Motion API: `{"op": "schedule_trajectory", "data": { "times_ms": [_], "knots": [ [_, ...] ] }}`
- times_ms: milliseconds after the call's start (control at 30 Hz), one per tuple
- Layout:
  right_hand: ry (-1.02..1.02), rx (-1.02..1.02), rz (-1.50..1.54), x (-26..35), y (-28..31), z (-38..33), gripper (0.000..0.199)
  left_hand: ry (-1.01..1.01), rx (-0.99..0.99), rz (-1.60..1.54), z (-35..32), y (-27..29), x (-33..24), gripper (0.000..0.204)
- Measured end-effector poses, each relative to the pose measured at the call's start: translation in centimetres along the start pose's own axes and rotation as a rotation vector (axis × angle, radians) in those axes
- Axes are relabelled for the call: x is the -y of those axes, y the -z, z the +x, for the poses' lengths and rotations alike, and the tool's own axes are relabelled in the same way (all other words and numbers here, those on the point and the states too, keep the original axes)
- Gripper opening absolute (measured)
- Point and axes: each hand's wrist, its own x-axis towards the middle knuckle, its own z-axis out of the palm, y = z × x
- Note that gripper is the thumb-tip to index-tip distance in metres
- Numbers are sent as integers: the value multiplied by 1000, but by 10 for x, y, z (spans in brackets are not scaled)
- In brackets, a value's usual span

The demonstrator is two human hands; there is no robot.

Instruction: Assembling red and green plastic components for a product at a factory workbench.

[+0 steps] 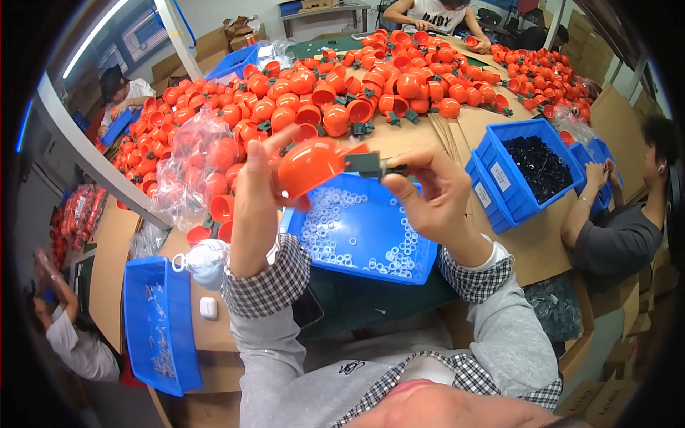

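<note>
My left hand (251, 207) is closed around an orange rounded cup (305, 170), held in the air in front of me. From the cup's side sticks out a dark grey-green block (365, 164), pointing to the right. At the block's far end, my right hand (437, 189) pinches a small dark piece (397, 170) between thumb and fingers. Whether that piece is fixed to the block cannot be made out. Below both hands stands a blue bin (354, 232) with many loose white rings (322, 225) scattered in it.
A large heap of orange cups (285, 100) covers the table ahead. Blue bins hold black parts (539, 165) at right and small clear pieces (160, 346) at left. A white earbud case (208, 308) lies nearby. Other people (619, 228) sit around the table.
</note>
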Motion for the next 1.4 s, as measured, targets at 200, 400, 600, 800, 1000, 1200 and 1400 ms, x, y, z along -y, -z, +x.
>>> {"op": "schedule_trajectory", "data": {
  "times_ms": [200,400,600,800,1000,1200,1400],
  "knots": [
    [-41,8,13,0,1,2,15,-191,20,429,-10,-20,-5,31],
    [-636,55,810,-12,16,13,15,-646,478,370,-5,0,-5,30],
    [67,-44,125,8,-3,-1,17,-47,-84,524,0,8,4,60],
    [-91,-34,141,-1,7,1,15,18,135,213,-8,-10,-5,35],
    [-494,163,782,-9,19,16,13,-331,629,-17,-2,28,-11,20],
    [-197,102,323,-1,10,8,16,71,106,226,-2,13,-9,37],
    [-90,108,178,-7,11,10,18,62,241,250,-12,5,-12,35]
  ]
}}
